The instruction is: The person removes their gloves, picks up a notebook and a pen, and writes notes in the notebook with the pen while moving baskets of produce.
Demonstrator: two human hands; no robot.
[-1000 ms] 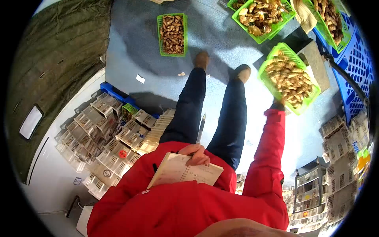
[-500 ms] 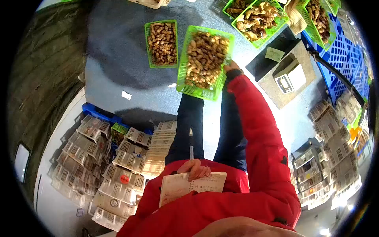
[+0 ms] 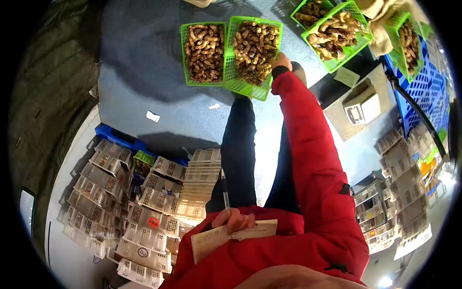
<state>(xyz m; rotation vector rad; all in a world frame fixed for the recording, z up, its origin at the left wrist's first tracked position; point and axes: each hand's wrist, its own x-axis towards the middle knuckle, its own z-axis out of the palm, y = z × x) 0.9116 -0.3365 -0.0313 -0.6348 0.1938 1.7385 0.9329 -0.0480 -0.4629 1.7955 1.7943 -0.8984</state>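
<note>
My right hand [image 3: 281, 62] is closed on the right rim of a green plastic basket [image 3: 248, 90], which is heaped with brown, elongated, mushroom-like pieces [image 3: 252, 50]. Directly left of it, close against its side, is a second green basket [image 3: 185, 58] filled with similar brown pieces [image 3: 206, 50]. Down at my waist, my left hand [image 3: 234, 219] is closed around an open notebook [image 3: 209, 239] with handwriting on its pages. A pen [image 3: 225, 191] sticks up from the same hand.
More green baskets [image 3: 353, 50] of brown pieces stand at the upper right, near a blue plastic pallet [image 3: 423, 91]. A white scale [image 3: 363, 107] rests on a board to the right. Stacked white crates [image 3: 156, 207] fill the lower left. Paper scraps [image 3: 153, 116] lie on the blue floor.
My right hand has moved the basket away from me, and it now sits beside the other basket. My left hand still holds the notebook and pen; the pen leans more to the left.
</note>
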